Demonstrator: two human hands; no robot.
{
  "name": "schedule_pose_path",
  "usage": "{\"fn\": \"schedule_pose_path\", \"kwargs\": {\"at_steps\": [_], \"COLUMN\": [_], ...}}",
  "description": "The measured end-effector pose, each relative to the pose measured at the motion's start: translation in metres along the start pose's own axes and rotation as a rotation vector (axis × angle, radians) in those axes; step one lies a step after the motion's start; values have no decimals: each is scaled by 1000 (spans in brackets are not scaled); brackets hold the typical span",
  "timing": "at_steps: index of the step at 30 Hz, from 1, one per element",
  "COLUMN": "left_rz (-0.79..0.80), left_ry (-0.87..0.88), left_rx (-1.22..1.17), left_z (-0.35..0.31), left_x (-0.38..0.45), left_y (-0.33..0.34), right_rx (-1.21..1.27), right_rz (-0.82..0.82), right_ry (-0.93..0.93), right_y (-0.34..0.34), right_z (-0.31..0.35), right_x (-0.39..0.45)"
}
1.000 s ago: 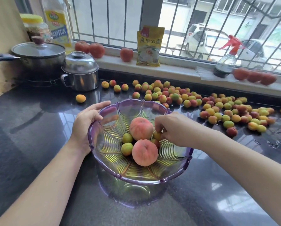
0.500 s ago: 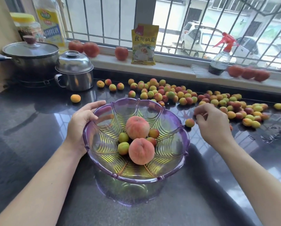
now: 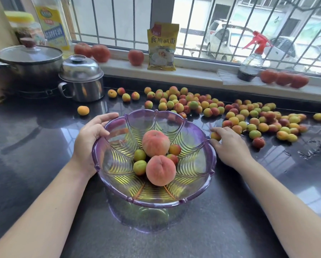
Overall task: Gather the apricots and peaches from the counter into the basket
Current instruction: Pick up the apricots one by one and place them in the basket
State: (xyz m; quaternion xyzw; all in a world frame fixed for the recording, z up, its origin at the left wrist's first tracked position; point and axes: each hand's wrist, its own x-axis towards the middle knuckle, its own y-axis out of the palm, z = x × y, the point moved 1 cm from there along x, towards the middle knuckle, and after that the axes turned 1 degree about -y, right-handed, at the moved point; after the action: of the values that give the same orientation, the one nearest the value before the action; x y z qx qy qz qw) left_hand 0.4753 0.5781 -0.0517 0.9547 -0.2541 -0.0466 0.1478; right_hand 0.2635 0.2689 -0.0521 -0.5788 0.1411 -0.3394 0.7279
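A: Apricots, small round yellow-and-red fruit (image 3: 230,112), lie scattered across the far right of the black polished stone counter (image 3: 35,146). What do we hold?

B: Our right hand (image 3: 228,146) pinches one small yellow-red apricot (image 3: 216,136) at its fingertips, just beside the right rim of the translucent purple scalloped plastic basket (image 3: 212,164). Our left hand (image 3: 92,140) grips the basket's far-left rim, thumb over the edge, fingers curled around the outside.

A: Which way does the coming move run?

B: We judge it runs left and slightly toward us: the basket's opening lies directly left of the pinched fruit. The fruit is round, so no long axis matters. The right hand is plainly the nearer one to the pile.

A: Obstructions?

B: Only the raised rim stands between fruit and bowl; we must lift over it. Inside, two large pink-orange peaches (image 3: 156,144) and four small apricots occupy the centre.

A: Surroundings?

B: A lone orange apricot (image 3: 83,110) sits far left, near the lidded steel pot (image 3: 82,79). A red-capped spray bottle (image 3: 251,62) and a yellow pouch (image 3: 162,46) stand on the sill, well apart from our path.
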Motion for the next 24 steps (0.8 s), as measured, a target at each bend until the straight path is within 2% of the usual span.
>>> {"fn": "schedule_pose_path", "kwargs": {"at_steps": [2, 5, 8, 14, 17, 24], "left_rz": [4, 6, 18, 36, 34, 22], "left_ry": [2, 9, 4, 2, -9, -20], "left_rx": [-1, 6, 2, -10, -28, -35], "left_z": [0, 1, 1, 1, 0, 4], "left_x": [-1, 0, 0, 0, 0, 4], "left_y": [0, 1, 0, 1, 1, -3], "right_rx": [127, 567, 660, 291, 120, -103], "right_rz": [-3, -22, -11, 326, 390, 478], "right_ry": [9, 41, -84, -378, -451, -492], "right_y": [-7, -32, -63, -90, -88, -82], "right_z": [1, 11, 31, 82, 98, 104], "right_x": [-2, -13, -29, -52, -53, -48]}}
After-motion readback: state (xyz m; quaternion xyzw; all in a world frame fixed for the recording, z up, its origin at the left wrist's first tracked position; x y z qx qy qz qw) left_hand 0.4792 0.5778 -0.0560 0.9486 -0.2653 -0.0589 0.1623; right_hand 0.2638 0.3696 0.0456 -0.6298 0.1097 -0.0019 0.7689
